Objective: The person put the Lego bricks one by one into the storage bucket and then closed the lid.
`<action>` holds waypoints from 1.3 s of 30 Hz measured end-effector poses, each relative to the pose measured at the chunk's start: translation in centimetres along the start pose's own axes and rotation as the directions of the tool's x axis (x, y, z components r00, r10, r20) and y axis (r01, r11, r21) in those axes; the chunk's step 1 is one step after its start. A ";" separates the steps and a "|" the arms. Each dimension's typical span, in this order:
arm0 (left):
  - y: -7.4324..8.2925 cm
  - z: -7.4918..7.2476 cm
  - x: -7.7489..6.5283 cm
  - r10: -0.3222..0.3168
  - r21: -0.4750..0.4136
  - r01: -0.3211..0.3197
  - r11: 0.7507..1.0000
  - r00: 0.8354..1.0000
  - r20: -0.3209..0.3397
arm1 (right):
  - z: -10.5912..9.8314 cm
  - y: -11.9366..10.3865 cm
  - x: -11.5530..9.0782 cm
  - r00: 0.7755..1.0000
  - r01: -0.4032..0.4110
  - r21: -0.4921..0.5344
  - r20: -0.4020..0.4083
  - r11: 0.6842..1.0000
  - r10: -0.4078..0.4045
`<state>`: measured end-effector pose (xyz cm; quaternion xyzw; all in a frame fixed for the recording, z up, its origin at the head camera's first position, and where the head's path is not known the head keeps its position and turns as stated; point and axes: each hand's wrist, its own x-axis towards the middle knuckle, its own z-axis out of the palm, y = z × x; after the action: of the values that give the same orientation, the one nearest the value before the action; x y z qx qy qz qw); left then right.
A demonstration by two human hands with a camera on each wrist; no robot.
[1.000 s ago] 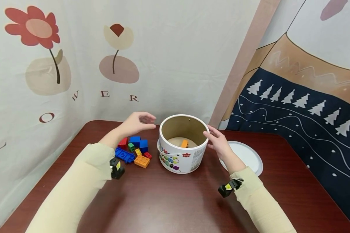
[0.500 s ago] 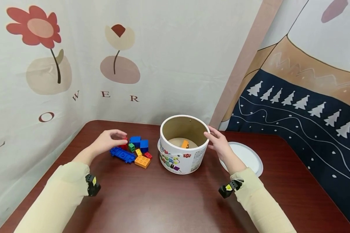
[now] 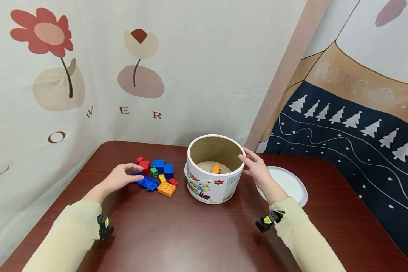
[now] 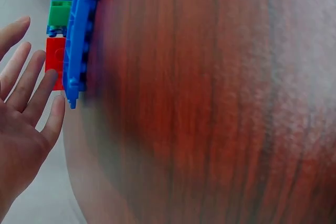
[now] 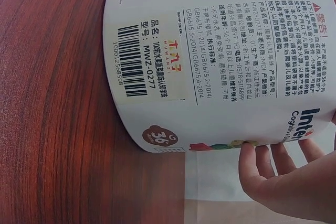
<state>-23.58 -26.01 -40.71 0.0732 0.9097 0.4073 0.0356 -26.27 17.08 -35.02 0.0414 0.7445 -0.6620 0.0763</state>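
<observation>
A long blue toy-brick base (image 3: 147,183) lies at the near left of a pile of toy bricks. Over its left end is my left hand (image 3: 117,177), with thumb and fingertips apart. The left wrist view shows the fingers stretched out beside a red brick (image 4: 54,64) and the blue base (image 4: 79,35). My right hand (image 3: 257,172) holds the right side of a round white bucket (image 3: 209,190), thumb at the rim and fingers against the outer wall (image 5: 283,156). Inside the bucket sits an orange block (image 3: 216,168).
Green (image 3: 154,172), yellow (image 3: 162,178), orange (image 3: 166,189), red and blue bricks lie between the left hand and the bucket. A white round lid (image 3: 289,185) lies flat behind the right wrist. Printed cloth (image 3: 204,75) hangs behind the brown table (image 3: 190,234).
My left hand has moved from beside the bucket leftward and down, past the red brick to the blue base. Small red brick at the back now shows. The right hand stays on the bucket.
</observation>
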 end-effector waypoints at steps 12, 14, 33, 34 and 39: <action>-0.4 0.4 -0.2 -0.060 0.043 0.058 0.997 0.996 0.071 | -0.1 0.0 -0.1 1.000 -0.002 -0.006 -0.004 1.000 0.002; -0.5 0.4 -0.2 -0.065 0.063 0.060 0.996 0.994 0.082 | -0.1 0.0 -0.1 1.000 -0.005 -0.008 -0.007 1.000 0.005; -1.3 0.7 -0.4 -0.025 0.133 0.011 0.991 0.994 0.107 | -0.1 0.1 -0.1 1.000 0.007 -0.001 0.007 1.000 -0.007; -1.3 0.7 -0.4 -0.030 0.130 0.015 0.991 0.993 0.112 | -0.1 0.1 -0.1 1.000 0.012 0.001 0.008 1.000 -0.012; -1.1 0.6 -0.5 -0.046 0.104 0.033 0.994 0.991 0.127 | 0.0 0.1 -0.1 1.000 0.021 0.006 0.009 1.000 -0.021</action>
<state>-23.17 -26.41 -41.91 0.0832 0.9263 0.3541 0.0986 -26.18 17.12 -35.13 0.0307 0.7426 -0.6651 0.0724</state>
